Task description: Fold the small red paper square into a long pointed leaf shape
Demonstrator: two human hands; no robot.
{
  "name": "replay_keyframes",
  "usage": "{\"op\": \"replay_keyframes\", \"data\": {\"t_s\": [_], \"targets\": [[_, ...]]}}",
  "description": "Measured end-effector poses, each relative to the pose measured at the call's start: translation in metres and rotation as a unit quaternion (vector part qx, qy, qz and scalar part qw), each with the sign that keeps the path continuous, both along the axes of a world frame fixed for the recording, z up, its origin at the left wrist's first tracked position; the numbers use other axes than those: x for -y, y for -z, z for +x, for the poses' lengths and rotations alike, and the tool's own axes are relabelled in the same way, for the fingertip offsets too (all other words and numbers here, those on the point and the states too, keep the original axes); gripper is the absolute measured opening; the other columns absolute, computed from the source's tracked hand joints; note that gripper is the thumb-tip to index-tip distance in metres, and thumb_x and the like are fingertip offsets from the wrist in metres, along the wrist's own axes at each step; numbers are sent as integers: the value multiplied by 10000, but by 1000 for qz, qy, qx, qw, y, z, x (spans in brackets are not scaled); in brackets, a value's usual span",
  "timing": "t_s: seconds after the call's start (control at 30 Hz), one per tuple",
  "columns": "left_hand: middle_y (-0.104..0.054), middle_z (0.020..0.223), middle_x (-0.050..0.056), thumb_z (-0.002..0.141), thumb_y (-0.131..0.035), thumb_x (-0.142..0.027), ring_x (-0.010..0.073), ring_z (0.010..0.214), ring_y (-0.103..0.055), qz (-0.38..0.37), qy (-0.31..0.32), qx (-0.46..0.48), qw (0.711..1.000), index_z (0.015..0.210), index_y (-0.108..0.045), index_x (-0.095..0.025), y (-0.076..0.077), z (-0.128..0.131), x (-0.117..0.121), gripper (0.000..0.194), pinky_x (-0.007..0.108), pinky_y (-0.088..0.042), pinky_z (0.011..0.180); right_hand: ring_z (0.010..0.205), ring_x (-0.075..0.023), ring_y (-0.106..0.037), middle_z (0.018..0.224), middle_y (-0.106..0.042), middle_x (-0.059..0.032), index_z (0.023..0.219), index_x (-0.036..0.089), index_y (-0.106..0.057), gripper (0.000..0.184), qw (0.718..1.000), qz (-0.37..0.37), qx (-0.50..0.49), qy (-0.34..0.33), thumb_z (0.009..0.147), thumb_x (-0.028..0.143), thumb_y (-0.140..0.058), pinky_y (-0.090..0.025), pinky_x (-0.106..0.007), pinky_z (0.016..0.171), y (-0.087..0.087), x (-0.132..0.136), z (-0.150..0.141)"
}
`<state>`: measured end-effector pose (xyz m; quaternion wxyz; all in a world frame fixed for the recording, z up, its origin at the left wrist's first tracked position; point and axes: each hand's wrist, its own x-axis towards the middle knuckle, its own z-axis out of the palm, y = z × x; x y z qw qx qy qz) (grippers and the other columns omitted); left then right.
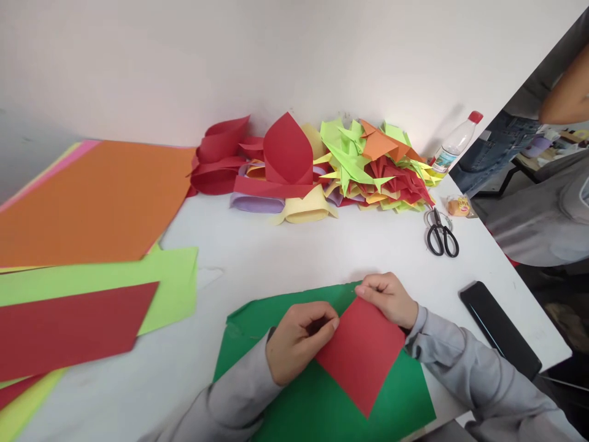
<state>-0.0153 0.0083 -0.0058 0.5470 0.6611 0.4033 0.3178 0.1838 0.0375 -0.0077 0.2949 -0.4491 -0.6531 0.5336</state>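
Note:
A folded red paper (pixel 363 350) lies like a diamond on a green sheet (pixel 304 405) at the near edge of the white table (pixel 285 252). My left hand (pixel 301 341) is curled, its fingertips pinching the red paper's left corner. Pinched on the paper's top corner is my right hand (pixel 389 298), fingers bent together. Both sleeves are grey.
Large orange (pixel 92 196), light green (pixel 175 288) and red (pixel 69 325) sheets are spread at the left. A heap of folded paper shapes (pixel 322 166) lines the wall. Scissors (pixel 440 233), a plastic bottle (pixel 455 144) and a black phone (pixel 499 328) lie at the right. Another person (pixel 552 202) sits beyond the table's right edge.

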Motion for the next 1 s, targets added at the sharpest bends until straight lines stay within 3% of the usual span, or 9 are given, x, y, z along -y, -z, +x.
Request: {"op": "replay_keyframes", "data": {"t_s": [0.13, 0.37, 0.67, 0.83, 1.0], "targets": [[-457, 567, -31, 802, -491, -355, 101, 391, -514, -106, 31, 37, 993, 636, -509, -158, 2, -10, -4, 258, 203, -432, 359, 474, -67, -302, 503, -377, 54, 579, 160, -508, 479, 998, -38, -34, 42, 773, 594, -568, -247, -212, 445, 3, -8, 5], [-424, 500, -57, 782, -555, -348, 52, 322, -434, -113, -25, 47, 992, 593, -440, -166, 1, -28, -8, 287, 144, -341, 297, 441, -63, -299, 489, -376, 64, 563, 177, -461, 470, 969, -109, -111, 189, 700, 584, -652, -242, -206, 431, 4, -22, 11], [-517, 537, -12, 826, -515, -517, 102, 389, -518, -159, -67, 118, 978, 720, -560, -136, 5, -28, -10, 398, 190, -436, 308, 466, -69, -313, 502, -383, 55, 573, 166, -491, 491, 983, -117, -69, 121, 707, 619, -625, -244, -214, 459, 1, -26, 7], [-446, 470, -53, 816, -571, -417, 79, 342, -470, -138, -24, 73, 987, 695, -539, -148, 5, -24, -8, 298, 163, -399, 307, 484, -74, -316, 518, -378, 50, 576, 167, -494, 515, 987, -98, -53, 116, 703, 655, -600, -255, -218, 473, -1, -26, 4], [-474, 508, -39, 836, -543, -345, 73, 331, -481, -78, -49, 77, 993, 666, -539, -148, 6, -20, -7, 261, 165, -383, 321, 503, -82, -341, 540, -415, 39, 596, 161, -527, 522, 989, -81, -46, 112, 699, 669, -589, -286, -222, 489, 1, -27, 8]]}}
